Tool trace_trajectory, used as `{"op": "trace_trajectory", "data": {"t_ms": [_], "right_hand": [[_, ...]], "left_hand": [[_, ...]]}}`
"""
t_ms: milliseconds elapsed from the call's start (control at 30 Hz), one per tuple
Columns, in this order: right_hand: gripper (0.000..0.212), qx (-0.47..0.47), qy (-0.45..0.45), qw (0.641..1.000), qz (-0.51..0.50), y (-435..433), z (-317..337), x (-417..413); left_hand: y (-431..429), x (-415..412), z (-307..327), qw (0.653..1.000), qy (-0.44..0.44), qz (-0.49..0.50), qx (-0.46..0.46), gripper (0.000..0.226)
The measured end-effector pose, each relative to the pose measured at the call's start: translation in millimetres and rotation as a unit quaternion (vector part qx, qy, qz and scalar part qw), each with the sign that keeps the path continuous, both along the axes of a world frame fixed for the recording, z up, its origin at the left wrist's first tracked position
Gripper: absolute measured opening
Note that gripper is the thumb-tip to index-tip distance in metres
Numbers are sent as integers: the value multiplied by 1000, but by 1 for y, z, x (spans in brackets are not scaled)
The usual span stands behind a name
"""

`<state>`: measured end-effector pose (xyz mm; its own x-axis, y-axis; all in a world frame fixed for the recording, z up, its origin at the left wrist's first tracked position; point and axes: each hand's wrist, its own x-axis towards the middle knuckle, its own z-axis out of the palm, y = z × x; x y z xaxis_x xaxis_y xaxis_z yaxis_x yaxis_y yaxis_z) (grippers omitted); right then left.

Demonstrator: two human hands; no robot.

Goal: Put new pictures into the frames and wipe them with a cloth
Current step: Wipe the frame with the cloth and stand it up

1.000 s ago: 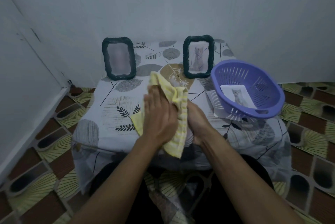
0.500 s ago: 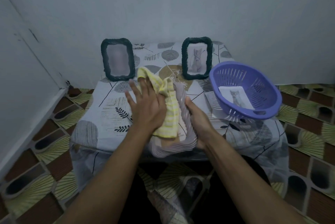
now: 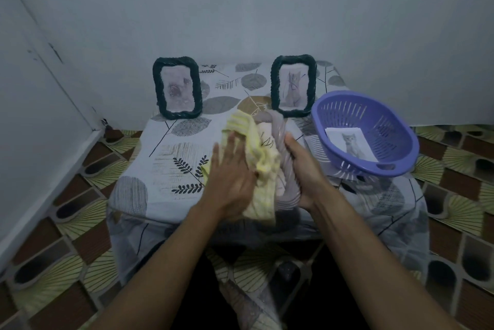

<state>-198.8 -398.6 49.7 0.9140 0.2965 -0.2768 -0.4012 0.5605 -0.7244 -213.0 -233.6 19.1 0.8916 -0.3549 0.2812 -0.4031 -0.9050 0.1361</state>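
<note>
left hand [image 3: 230, 177] is flat, fingers straight and a little spread, palm pressing the yellow cloth [image 3: 258, 153] onto the frame i'm working on. sweeping from the left now: back left on the table [image 3: 160, 182] stands a dark frame [image 3: 157, 89], upright near the wall, its picture too blurred to make out. next, front middle, the cloth sits bunched over the face of the pale grey frame [image 3: 278, 122], which is tilted up at the table's near edge. right hand [image 3: 304, 172] grips that frame's right side, thumb over the front, the other fingers hidden behind it. further back, a second dark frame [image 3: 275, 86] stands upright with a cat picture in it. far right, a purple basket [image 3: 369, 169] sits tipped toward me on the table's right side, and a loose cat picture [image 3: 350, 142] lies inside it.
</note>
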Motion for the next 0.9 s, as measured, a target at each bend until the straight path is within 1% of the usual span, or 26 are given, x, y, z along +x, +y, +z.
{"op": "trace_trajectory", "data": {"t_ms": [67,100,133,200,233,300,333,367,433,467,500,533,567,600,633,667,767,800,833,900], "right_hand": [[49,-11,1,1000,11,7,0,-6],[47,-23,1,1000,0,11,1,-9],[46,-23,-5,1000,3,13,-3,-10],[44,-4,-6,1000,16,18,-3,-11],[45,16,-18,999,32,17,3,-16],[53,12,-18,1000,22,20,-6,-3],[53,-9,6,1000,6,19,-15,6],[50,-13,18,1000,-3,15,-20,13],[35,-72,26,997,-11,3,-19,13],[36,-76,21,997,-3,-1,-15,7],[47,-35,27,999,22,-3,-9,1],[60,4,41,998,43,-4,-7,-1],[67,26,32,998,54,-7,-3,-7],[68,34,41,998,44,-2,-7,-3],[67,52,29,997,57,-1,-5,-4],[64,47,28,997,50,2,-5,-5],[54,26,5,997,70,10,-7,-10],[51,20,-3,997,69,14,-4,-15],[50,3,-6,998,65,18,-6,-18],[48,-3,-2,997,73,25,-7,-21]], "left_hand": [[3,11,15,994,30,89,-61,73],[3,15,22,987,38,118,-101,73],[1,18,29,981,47,140,-129,74],[-9,17,37,976,40,158,-143,78],[-16,13,37,978,29,147,-145,78],[-29,0,33,985,17,85,-146,76],[-34,-7,29,988,20,50,-141,75],[-37,-15,24,991,26,20,-129,74],[-37,-24,15,995,26,-10,-96,73],[-35,-26,11,995,17,-11,-101,70],[-33,-28,9,991,2,-3,-132,62],[-32,-28,7,983,-16,13,-180,51],[-30,-29,7,972,-33,31,-232,45],[-30,-28,7,960,-49,44,-274,44],[-31,-27,9,953,-57,50,-293,46],[-32,-26,11,954,-59,53,-289,50],[-26,-12,17,980,-23,78,-181,62],[-23,-6,19,982,-4,98,-160,65],[-19,0,23,979,17,125,-161,69],[-17,11,28,965,54,174,-188,78]]}}
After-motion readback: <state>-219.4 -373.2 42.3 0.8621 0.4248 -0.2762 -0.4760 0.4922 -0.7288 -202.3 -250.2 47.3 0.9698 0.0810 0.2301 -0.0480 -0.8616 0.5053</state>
